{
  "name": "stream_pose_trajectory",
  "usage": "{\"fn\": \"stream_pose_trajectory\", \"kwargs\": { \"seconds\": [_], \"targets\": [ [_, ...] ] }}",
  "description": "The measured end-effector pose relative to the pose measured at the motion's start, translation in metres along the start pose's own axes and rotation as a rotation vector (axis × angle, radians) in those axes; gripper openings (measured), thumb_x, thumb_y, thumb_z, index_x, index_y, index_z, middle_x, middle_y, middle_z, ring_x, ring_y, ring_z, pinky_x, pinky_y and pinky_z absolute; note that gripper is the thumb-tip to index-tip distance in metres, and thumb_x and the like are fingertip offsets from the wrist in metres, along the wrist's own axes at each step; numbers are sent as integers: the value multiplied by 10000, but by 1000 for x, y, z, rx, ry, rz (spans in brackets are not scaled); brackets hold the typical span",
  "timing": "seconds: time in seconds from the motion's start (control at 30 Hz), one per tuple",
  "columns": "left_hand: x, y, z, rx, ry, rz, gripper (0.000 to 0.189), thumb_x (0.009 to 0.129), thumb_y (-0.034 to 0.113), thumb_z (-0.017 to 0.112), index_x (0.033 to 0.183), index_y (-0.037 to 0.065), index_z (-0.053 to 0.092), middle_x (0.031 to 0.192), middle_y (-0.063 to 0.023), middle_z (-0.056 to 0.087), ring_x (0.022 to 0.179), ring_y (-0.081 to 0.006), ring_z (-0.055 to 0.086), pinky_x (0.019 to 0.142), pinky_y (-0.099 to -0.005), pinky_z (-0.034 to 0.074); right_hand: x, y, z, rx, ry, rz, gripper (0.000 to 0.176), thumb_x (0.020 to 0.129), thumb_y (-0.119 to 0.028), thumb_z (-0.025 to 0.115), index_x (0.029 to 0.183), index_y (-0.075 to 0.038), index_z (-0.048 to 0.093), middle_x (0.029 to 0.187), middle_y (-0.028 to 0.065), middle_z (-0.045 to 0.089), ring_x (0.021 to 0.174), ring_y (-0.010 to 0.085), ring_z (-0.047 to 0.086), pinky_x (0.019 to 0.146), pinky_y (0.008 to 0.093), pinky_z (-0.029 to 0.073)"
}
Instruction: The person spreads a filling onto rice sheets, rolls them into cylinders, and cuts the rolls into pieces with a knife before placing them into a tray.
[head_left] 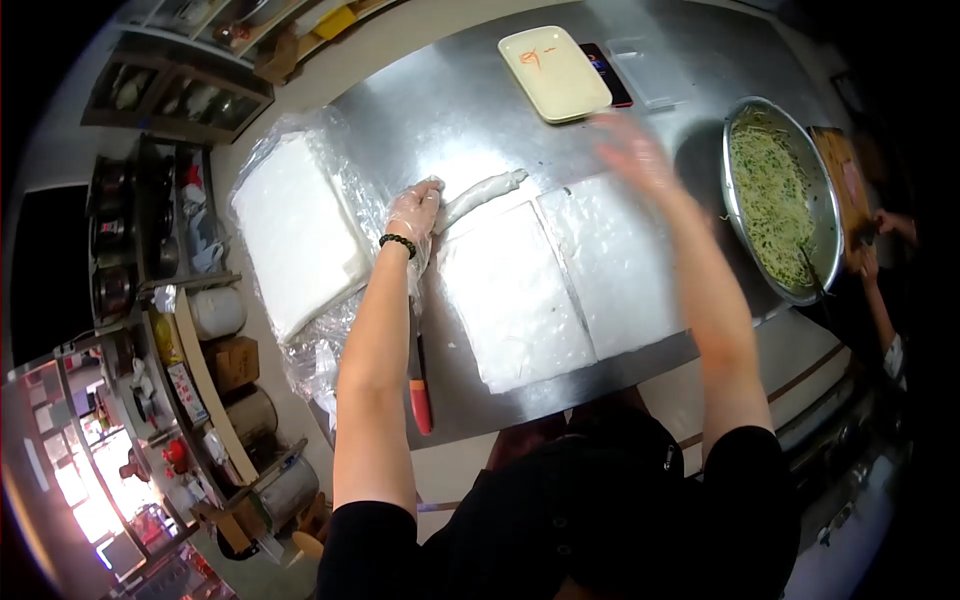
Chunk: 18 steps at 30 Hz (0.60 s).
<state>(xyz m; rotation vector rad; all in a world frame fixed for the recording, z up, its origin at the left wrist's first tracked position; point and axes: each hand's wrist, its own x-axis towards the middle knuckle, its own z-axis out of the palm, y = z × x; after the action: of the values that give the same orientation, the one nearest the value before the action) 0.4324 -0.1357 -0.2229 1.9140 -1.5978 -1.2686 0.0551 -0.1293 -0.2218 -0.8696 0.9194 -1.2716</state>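
Observation:
My left hand [414,208], in a clear plastic glove with a dark beaded bracelet at the wrist, is closed at the near-left end of a whitish, slightly bent roll [484,197]. The roll lies along the far edge of a white sheet [515,300]. A second, more translucent sheet [620,270] lies to its right. Above that one, my right hand [637,155] is blurred by motion, fingers apart and nothing visible in it. Beside my left forearm is a knife [421,400] with a red handle, its blade partly hidden.
A stack of white sheets [295,235] in plastic wrap lies at left. Far back are a cream tray [545,90] with orange shreds, a phone [608,78] and a clear lid [645,75]. At right stands a metal bowl [735,180] of shredded greens, near another person's hands [880,240].

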Motion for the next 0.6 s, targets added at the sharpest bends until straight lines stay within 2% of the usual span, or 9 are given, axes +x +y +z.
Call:
{"fn": "stream_pose_trajectory", "kwargs": {
  "seconds": [0.07, 0.13, 0.17, 0.27, 0.33, 0.37, 0.4, 0.5, 0.6],
  "targets": [
    [4, 9, 9, 207, -2, 142, 386, 837, 276, 547, 1185, 116, 593, 1097, -156, 621, 987, -259, 593, 884, -336, 455, -45, -68, -40, -1122, 377, -278, 329, 879, -117, 579, 1196, -29, 557, 1187, 104, 569, 1095, 197, 540, 975, 301, 410],
    [6, 30, 32, 622, 21, 435, 525, 799, 321, 629, 1275, 136, 507, 1151, -170, 585, 1076, -316, 551, 913, -384, 441, -67, -86, -140, -864, 533, -245, 327, 877, -145, 583, 1190, -49, 575, 1176, 130, 596, 1079, 197, 564, 936, 310, 437],
    [-2, 44, 43, 678, -6, 519, 586, 766, 303, 661, 1297, 148, 470, 1215, -177, 542, 1101, -343, 520, 927, -412, 432, -91, -104, -174, -1053, 637, -141, 325, 874, -165, 582, 1178, -50, 584, 1142, 144, 614, 1066, 218, 579, 916, 320, 449],
    [9, 47, 79, 701, 28, 579, 401, 724, 196, 616, 1113, 100, 602, 1009, -178, 613, 941, -333, 582, 856, -416, 462, -149, -138, -233, -1356, 771, 93, 376, 835, -274, 611, 1143, -58, 608, 1040, 184, 652, 1008, 286, 615, 881, 364, 469],
    [11, 61, 84, 648, -48, 365, 398, 710, 282, 604, 1030, 48, 636, 1016, -186, 634, 955, -330, 595, 872, -397, 459, -162, -158, -210, -1543, 584, 420, 449, 816, -266, 610, 1219, -75, 556, 1179, 156, 596, 1099, 281, 567, 917, 336, 443],
    [11, 72, 82, 460, -119, 152, 430, 712, 324, 611, 1041, 48, 636, 1070, -189, 625, 998, -337, 587, 883, -389, 457, -166, -155, -208, -1628, 405, 357, 486, 799, -280, 626, 1242, -100, 539, 1220, 151, 570, 1127, 283, 544, 920, 345, 441],
    [14, 76, 79, 468, -127, 165, 430, 712, 324, 611, 1041, 48, 636, 1070, -189, 625, 998, -337, 587, 883, -389, 457, -168, -147, -207, -1699, 212, 286, 525, 783, -294, 642, 1265, -126, 522, 1261, 146, 543, 1155, 284, 522, 924, 353, 440],
    [7, 74, 83, 618, -76, 257, 449, 741, 342, 626, 1092, 61, 624, 1081, -195, 622, 1017, -343, 585, 896, -375, 452, -163, -112, -183, -1779, 190, 181, 476, 753, -180, 638, 1219, -154, 545, 1190, 135, 569, 1072, 291, 548, 892, 376, 455],
    [-6, 86, 96, 835, 240, 362, 456, 793, 309, 616, 1164, 46, 587, 1099, -205, 614, 1032, -352, 580, 920, -372, 443, -151, -91, -212, -1639, 105, 37, 347, 743, -83, 605, 1089, -109, 609, 1001, 129, 608, 939, 276, 581, 812, 376, 476]
  ]
}}
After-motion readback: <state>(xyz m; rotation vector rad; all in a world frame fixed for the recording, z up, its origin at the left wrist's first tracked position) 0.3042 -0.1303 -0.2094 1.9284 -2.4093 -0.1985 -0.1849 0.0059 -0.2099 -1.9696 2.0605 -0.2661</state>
